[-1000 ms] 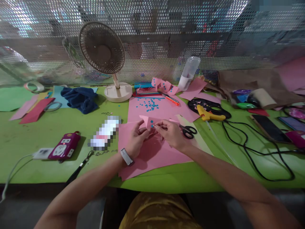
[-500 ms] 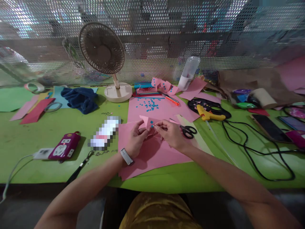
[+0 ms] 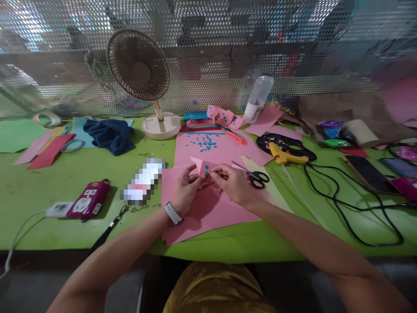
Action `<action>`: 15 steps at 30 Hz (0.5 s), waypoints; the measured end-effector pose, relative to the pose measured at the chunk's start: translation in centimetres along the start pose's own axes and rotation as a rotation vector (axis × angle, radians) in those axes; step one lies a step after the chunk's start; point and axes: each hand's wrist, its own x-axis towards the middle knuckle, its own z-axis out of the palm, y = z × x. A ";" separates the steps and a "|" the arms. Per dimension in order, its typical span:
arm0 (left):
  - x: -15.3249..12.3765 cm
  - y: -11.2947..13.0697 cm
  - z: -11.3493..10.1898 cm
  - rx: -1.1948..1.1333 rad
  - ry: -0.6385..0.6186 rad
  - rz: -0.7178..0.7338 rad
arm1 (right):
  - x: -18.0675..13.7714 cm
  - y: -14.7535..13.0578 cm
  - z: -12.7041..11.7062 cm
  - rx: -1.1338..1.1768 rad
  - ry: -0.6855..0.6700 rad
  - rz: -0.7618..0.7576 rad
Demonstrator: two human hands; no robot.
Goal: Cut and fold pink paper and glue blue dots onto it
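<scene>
The left hand (image 3: 185,191) pinches the folded pink paper piece (image 3: 201,166) at its 8 o'clock side, apparently steadying it; the right hand (image 3: 233,184) has fingertips closed on its 4 o'clock edge, above the pink sheet (image 3: 208,213); scissors (image 3: 257,177) lie handy at 3 o'clock.

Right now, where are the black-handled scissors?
In the head view, the black-handled scissors lie on a pale paper sheet just right of the right hand that pinches the pink folded paper, nearer the person than the yellow glue gun.
</scene>
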 end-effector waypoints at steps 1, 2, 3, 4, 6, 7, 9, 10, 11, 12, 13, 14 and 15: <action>0.0 0.0 0.0 -0.003 0.002 0.002 | 0.0 0.1 0.0 0.000 0.007 0.008; 0.0 0.1 0.0 -0.003 0.004 0.004 | 0.1 0.2 -0.1 -0.001 0.016 0.015; 0.0 0.1 0.0 -0.002 0.006 0.006 | 0.1 0.3 -0.3 -0.006 0.034 0.013; -0.1 0.1 0.0 0.001 0.007 0.005 | 0.2 0.3 -0.5 -0.021 0.066 -0.008; -0.1 0.2 0.1 0.004 0.008 -0.001 | 0.6 0.4 -0.9 -0.107 0.147 -0.116; -0.2 0.2 0.1 0.002 0.005 -0.004 | 0.8 0.4 -1.1 -0.178 0.178 -0.181; -0.2 0.3 0.1 0.001 -0.004 -0.008 | 1.2 0.6 -1.5 -0.325 0.184 -0.265; -0.2 0.3 0.1 0.004 -0.009 -0.007 | 1.4 0.7 -1.6 -0.381 0.151 -0.268; -0.2 0.3 0.1 0.010 -0.013 -0.004 | 1.6 0.9 -1.7 -0.415 0.104 -0.253; -0.2 0.3 0.1 0.017 -0.017 -0.001 | 1.8 1.2 -1.7 -0.428 0.060 -0.232; -0.2 0.3 0.1 0.025 -0.020 0.002 | 2.0 1.4 -1.7 -0.426 0.025 -0.217; -0.2 0.3 0.0 0.031 -0.021 0.007 | 2.1 1.6 -1.7 -0.416 0.003 -0.210; -0.2 0.3 0.0 0.036 -0.021 0.010 | 2.2 1.8 -1.7 -0.404 -0.007 -0.210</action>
